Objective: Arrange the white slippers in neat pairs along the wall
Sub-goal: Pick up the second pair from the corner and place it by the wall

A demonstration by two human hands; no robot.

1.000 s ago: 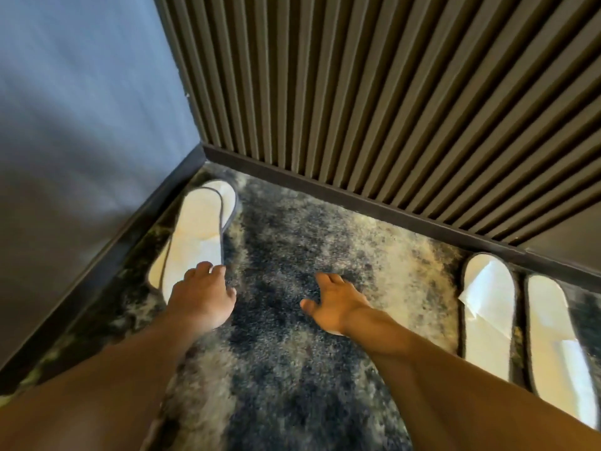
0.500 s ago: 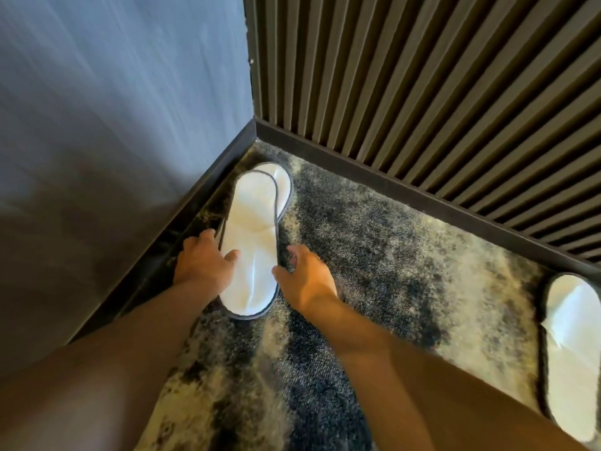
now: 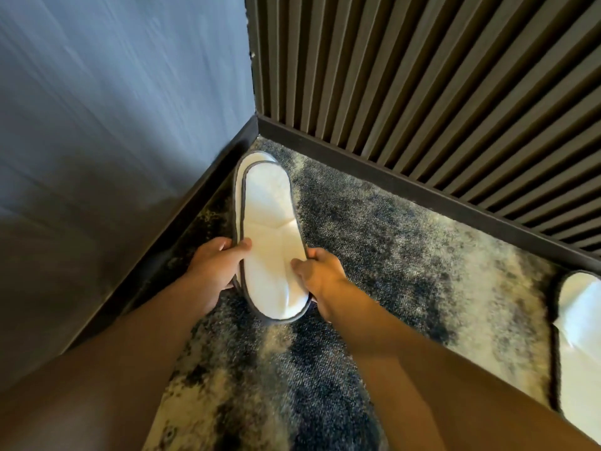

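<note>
Pinching stacked slippers (image 3: 270,229) between left hand (image 3: 211,268) and right hand (image 3: 320,275).

mottled carpet (image 3: 390,242) meets slatted panelling (image 3: 422,76) and grey wall (image 3: 113,109).

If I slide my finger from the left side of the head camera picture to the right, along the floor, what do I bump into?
Blue wall → left hand → stacked white slippers → right hand → patterned carpet → another white slipper at the right edge.
</note>
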